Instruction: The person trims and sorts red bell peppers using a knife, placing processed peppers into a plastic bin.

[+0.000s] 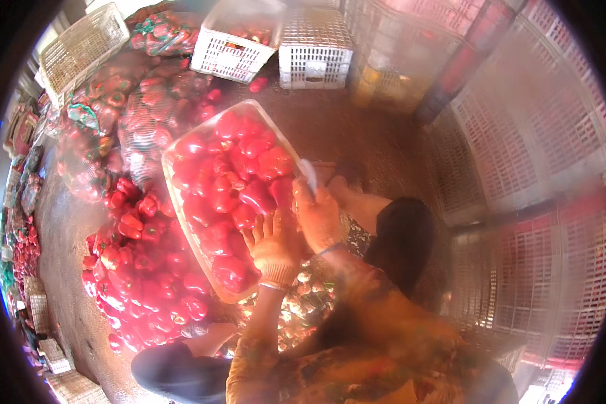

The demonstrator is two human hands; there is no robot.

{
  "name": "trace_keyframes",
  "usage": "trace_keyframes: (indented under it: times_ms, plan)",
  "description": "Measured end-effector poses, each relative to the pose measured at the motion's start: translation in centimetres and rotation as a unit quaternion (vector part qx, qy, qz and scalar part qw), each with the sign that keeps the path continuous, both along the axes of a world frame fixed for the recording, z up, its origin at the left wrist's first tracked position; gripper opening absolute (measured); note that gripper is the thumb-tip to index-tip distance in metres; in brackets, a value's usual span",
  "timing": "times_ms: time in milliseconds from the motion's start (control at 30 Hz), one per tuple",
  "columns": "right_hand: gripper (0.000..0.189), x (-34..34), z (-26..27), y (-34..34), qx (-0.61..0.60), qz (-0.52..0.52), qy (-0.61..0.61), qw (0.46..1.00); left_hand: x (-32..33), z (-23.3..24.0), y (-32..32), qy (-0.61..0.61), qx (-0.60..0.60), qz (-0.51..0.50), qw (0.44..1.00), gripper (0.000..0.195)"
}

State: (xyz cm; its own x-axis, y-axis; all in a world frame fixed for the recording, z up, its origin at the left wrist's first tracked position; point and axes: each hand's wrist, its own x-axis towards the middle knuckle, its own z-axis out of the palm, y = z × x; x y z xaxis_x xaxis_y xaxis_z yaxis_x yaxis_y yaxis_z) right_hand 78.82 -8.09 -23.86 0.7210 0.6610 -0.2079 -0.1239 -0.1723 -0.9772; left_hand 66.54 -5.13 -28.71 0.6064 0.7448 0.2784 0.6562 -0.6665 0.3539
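A white plastic crate (188, 227) stands tilted in view before me, filled with glossy red bell peppers (256, 197). My left hand (272, 250), in a knitted work glove, lies palm down on the peppers at the crate's near right side, its fingers apart and holding nothing. Beside it, at the crate's right rim, my gloved right hand (317, 219) is closed on a knife (309, 174). The pale blade sticks out beyond the fist, and its handle is mostly hidden. Cut pepper cores (305, 303) lie heaped below my forearms, between my legs.
A loose pile of red peppers (146, 283) spreads left of the crate. Mesh sacks of peppers (154, 118) lean behind it. White crates (315, 63) stand at the back, and tall crate stacks (515, 126) line the right. Brown floor (363, 134) shows behind the crate.
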Motion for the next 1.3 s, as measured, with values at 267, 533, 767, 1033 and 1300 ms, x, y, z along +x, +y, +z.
trace_keyframes:
  times_ms: [267, 533, 767, 1033, 1300]
  plan:
    - [0.036, -0.5, -10.4, 2.2, -0.14, 0.052, -0.438, 0.887, -1.0, -2.9, 1.1, 0.028, -0.064, 0.032, 0.997, 0.051]
    - [0.037, -1.5, -6.8, 3.4, -0.134, -0.058, -0.194, 0.97, 0.6, -3.1, 1.2, -0.007, -0.072, 0.055, 0.996, 0.046]
    - [0.036, -1.9, -8.9, 2.7, -0.022, -0.077, -0.156, 0.985, 0.3, -3.5, 1.8, -0.104, -0.046, 0.018, 0.993, 0.037]
    - [0.029, -3.9, -4.4, 4.0, -0.127, 0.029, -0.334, 0.934, -1.7, -3.9, 1.4, -0.161, -0.108, 0.019, 0.981, 0.043]
    - [0.031, -3.4, -5.8, 3.9, -0.143, 0.044, -0.352, 0.924, -1.1, -4.3, 0.0, -0.134, -0.163, 0.017, 0.977, 0.057]
